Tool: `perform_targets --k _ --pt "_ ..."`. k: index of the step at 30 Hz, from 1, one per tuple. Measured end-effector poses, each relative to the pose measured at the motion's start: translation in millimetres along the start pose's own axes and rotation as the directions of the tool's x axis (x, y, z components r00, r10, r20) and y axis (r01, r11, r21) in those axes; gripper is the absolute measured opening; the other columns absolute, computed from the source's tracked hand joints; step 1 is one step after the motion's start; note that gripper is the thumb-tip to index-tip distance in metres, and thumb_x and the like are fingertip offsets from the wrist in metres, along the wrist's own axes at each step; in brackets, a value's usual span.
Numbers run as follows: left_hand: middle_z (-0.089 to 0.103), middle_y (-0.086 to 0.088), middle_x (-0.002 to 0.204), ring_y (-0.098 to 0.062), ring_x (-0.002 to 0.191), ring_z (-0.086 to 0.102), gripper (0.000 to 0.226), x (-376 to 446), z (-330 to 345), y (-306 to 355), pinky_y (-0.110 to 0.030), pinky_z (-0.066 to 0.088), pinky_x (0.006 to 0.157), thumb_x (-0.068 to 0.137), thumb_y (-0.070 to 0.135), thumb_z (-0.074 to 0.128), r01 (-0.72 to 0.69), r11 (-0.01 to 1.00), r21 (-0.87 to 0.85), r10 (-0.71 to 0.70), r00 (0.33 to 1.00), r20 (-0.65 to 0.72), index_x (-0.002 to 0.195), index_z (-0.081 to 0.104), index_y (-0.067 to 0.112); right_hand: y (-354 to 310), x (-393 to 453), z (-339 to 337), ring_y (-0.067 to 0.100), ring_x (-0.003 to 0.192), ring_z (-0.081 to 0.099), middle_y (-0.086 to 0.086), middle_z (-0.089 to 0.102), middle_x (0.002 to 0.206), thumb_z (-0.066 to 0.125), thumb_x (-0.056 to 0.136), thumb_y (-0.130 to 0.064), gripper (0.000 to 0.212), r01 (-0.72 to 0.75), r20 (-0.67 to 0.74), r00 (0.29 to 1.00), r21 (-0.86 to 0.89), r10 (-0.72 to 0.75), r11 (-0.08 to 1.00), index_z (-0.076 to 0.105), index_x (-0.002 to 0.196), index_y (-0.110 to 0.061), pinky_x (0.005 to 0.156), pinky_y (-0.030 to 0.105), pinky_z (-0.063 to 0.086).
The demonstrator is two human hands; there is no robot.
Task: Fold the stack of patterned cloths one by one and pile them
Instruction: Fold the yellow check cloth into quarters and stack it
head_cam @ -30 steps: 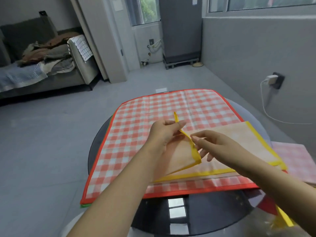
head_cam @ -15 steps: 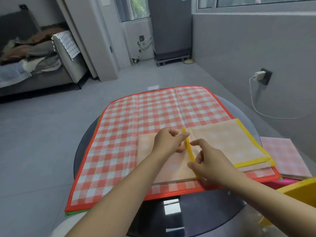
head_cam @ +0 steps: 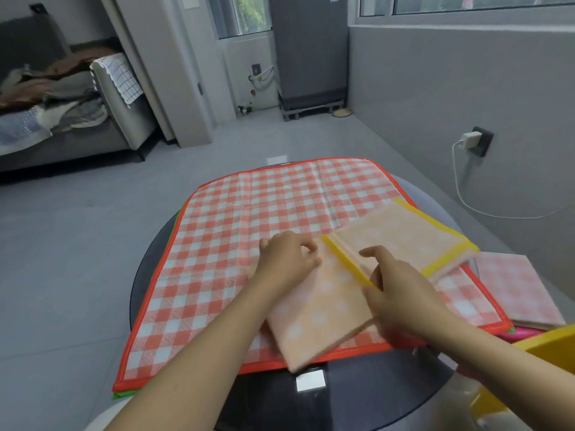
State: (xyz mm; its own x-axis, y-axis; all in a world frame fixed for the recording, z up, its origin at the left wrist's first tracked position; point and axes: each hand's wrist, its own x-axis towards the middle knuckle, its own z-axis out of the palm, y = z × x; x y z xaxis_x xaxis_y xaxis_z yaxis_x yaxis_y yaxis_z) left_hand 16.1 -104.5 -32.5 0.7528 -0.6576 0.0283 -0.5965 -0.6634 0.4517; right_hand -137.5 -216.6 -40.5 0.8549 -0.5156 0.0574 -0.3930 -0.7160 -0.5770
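Observation:
A pale orange checked cloth with a yellow border (head_cam: 323,309) lies partly folded on the spread red-checked cloth (head_cam: 249,219), which tops a stack on the round dark table (head_cam: 149,262). Its folded-over flap (head_cam: 401,234) lies to the right, and the yellow edge runs diagonally between my hands. My left hand (head_cam: 286,262) rests on the cloth with curled fingers pinching it near the far end of that edge. My right hand (head_cam: 395,284) pinches the near part of the yellow edge, index finger stretched along it. A folded pink checked cloth (head_cam: 522,293) lies at the right.
Green cloth edges (head_cam: 124,395) peek from under the stack. A yellow object (head_cam: 547,346) and something magenta (head_cam: 522,335) sit at the lower right. A charger and cable (head_cam: 466,141) hang on the right wall. A sofa with clothes (head_cam: 62,98) stands far left.
The raised flap with the yellow edge has come down onto the cloth toward the right. Both hands lowered with it and stay along that edge.

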Motion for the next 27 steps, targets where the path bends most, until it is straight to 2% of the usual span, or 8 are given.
perform_targets --k 5,10,16,18,20,23,25,27 --pt "0.057 0.011 0.095 -0.012 0.098 0.056 0.031 -15 -14 3 -0.034 0.035 0.098 0.075 0.046 0.071 0.015 0.997 0.079 -0.02 0.997 0.073 0.1 0.065 0.028 24 28 -7 0.025 0.105 0.045 -0.008 0.054 0.085 0.057 0.086 -0.011 0.043 0.028 -0.152 0.987 -0.12 -0.046 0.992 0.048 0.126 -0.023 0.088 0.035 0.034" --pt "0.053 0.01 0.095 -0.013 0.094 0.053 0.032 -28 -11 10 -0.03 0.043 0.081 0.077 0.047 0.07 -0.002 0.998 0.067 -0.006 0.992 0.126 0.095 0.06 0.023 40 55 -6 0.018 0.099 0.041 -0.01 0.057 0.085 0.058 0.087 -0.007 0.033 0.093 -0.193 0.977 -0.004 -0.092 0.996 0.06 0.114 -0.024 0.081 0.028 0.027" --pt "0.019 -0.002 0.156 -0.018 0.144 0.015 0.048 -33 17 21 -0.035 0.013 0.116 0.095 0.023 0.043 -0.23 0.969 0.092 0.216 0.966 0.142 0.143 0.035 0.023 45 52 4 0.021 0.082 0.048 -0.004 0.066 0.09 0.061 0.086 -0.011 0.018 0.211 -0.238 0.936 -0.21 -0.259 0.955 0.072 0.095 -0.022 0.073 0.032 0.03" --pt "0.0 0.0 0.16 -0.014 0.147 -0.005 0.055 -35 29 24 -0.038 -0.005 0.119 0.099 0.024 0.029 -0.242 0.961 0.131 0.21 0.953 0.218 0.152 0.014 0.024 46 48 6 0.027 0.083 0.057 -0.001 0.069 0.09 0.06 0.086 -0.013 0.018 0.233 -0.224 0.927 -0.289 -0.302 0.929 0.073 0.096 -0.02 0.073 0.033 0.039" --pt "-0.011 -0.001 0.16 -0.014 0.145 -0.017 0.058 -36 40 23 -0.041 -0.013 0.118 0.1 0.038 0.021 -0.212 0.963 0.165 0.169 0.956 0.241 0.152 0.0 0.024 43 40 7 0.027 0.095 0.063 0.0 0.071 0.101 0.048 0.089 -0.023 0.028 0.231 -0.179 0.931 -0.383 -0.318 0.894 0.071 0.106 -0.019 0.088 0.037 0.046" --pt "-0.018 -0.002 0.158 -0.015 0.144 -0.022 0.062 -35 48 21 -0.042 -0.015 0.117 0.099 0.048 0.018 -0.205 0.954 0.22 0.152 0.96 0.235 0.152 -0.006 0.025 30 19 10 0.017 0.138 0.032 -0.006 0.032 0.147 0.007 0.086 -0.053 0.073 0.313 0.052 0.947 -0.381 -0.318 0.87 0.041 0.14 -0.016 0.113 0.026 0.01" --pt "-0.019 -0.002 0.158 -0.016 0.144 -0.023 0.062 -35 49 19 -0.04 -0.015 0.117 0.099 0.047 0.018 -0.211 0.945 0.25 0.155 0.962 0.225 0.151 -0.007 0.025 31 9 10 0.006 0.144 -0.003 -0.016 -0.005 0.147 -0.022 0.07 -0.071 0.098 0.326 0.193 0.942 -0.338 -0.274 0.883 0.009 0.149 -0.021 0.111 0.019 -0.01" --pt "-0.02 -0.002 0.157 -0.016 0.143 -0.024 0.063 -35 49 17 -0.039 -0.015 0.117 0.099 0.048 0.017 -0.215 0.941 0.259 0.16 0.963 0.217 0.151 -0.008 0.025 36 7 9 0.001 0.14 -0.016 -0.018 -0.017 0.145 -0.036 0.058 -0.071 0.106 0.311 0.246 0.941 -0.359 -0.232 0.88 -0.005 0.148 -0.026 0.111 0.021 -0.015"
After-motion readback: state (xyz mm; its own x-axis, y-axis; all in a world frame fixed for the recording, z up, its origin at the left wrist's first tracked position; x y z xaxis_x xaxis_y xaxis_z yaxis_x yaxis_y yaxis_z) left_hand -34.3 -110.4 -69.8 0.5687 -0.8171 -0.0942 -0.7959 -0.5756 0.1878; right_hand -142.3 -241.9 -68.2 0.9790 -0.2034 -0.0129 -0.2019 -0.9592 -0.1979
